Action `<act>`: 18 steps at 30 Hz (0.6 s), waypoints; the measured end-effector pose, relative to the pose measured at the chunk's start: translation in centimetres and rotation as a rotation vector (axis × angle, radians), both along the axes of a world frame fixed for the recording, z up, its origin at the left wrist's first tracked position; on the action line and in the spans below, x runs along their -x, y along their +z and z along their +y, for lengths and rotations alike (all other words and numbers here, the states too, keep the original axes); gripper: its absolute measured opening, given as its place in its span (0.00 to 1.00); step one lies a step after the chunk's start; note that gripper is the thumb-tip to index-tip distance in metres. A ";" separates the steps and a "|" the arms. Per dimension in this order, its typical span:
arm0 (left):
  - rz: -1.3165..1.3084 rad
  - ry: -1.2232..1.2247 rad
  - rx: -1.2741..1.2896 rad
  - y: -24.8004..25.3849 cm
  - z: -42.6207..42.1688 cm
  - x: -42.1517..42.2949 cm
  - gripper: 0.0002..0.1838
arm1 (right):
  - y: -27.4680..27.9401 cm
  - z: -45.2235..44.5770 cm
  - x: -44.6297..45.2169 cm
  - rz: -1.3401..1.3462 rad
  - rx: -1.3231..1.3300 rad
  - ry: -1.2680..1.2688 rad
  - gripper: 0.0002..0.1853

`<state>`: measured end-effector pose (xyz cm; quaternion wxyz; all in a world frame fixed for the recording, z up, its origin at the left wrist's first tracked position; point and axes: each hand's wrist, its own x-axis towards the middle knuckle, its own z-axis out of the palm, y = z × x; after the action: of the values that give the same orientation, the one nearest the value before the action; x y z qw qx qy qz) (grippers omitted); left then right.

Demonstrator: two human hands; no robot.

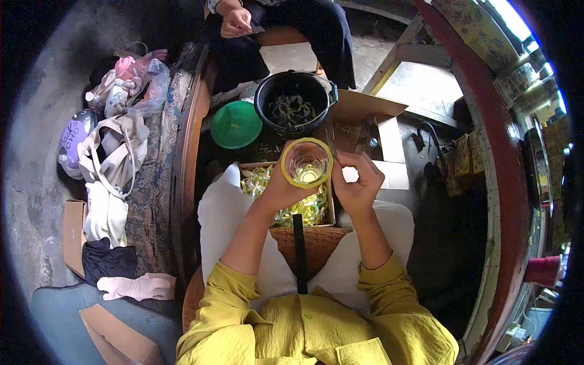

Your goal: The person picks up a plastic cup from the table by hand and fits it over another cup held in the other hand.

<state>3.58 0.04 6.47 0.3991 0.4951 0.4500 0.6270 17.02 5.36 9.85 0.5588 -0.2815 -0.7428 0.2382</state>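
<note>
My left hand (280, 187) is wrapped around a clear cup (307, 163) with a yellow rim, its open mouth facing up toward me. At the cup's right side my right hand (359, 181) is closed, thumb and finger pinching a thin, dark, flat piece like a blade (331, 141) against or very near the rim. Whether it touches the rim I cannot tell. Below both hands, between my knees, stands a box (331, 210) filled with shiny yellow-green curled strips (310, 210).
A black bucket (263, 112) with dark scraps stands ahead, beside a green round lid or basin (236, 125). An open cardboard box (392, 140) is at right. Another person's hand (236, 23) holds a small flat piece opposite me. Bags and cloths (118, 149) lie left.
</note>
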 end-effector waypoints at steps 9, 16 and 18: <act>0.048 -0.028 0.043 -0.3 0.1 0.3 0.34 | -0.2 0.1 -0.1 -0.015 0.004 0.005 0.07; -0.038 -0.126 -0.012 0.3 -0.4 0.5 0.34 | 0.0 0.5 -0.4 -0.034 -0.001 0.080 0.08; -0.019 -0.149 -0.028 0.4 -0.4 0.7 0.35 | 0.0 0.6 -0.5 -0.042 0.023 0.103 0.08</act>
<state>2.88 -0.40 6.83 0.4419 0.5269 0.3992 0.6065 17.48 5.93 9.82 0.5268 -0.2544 -0.7651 0.2690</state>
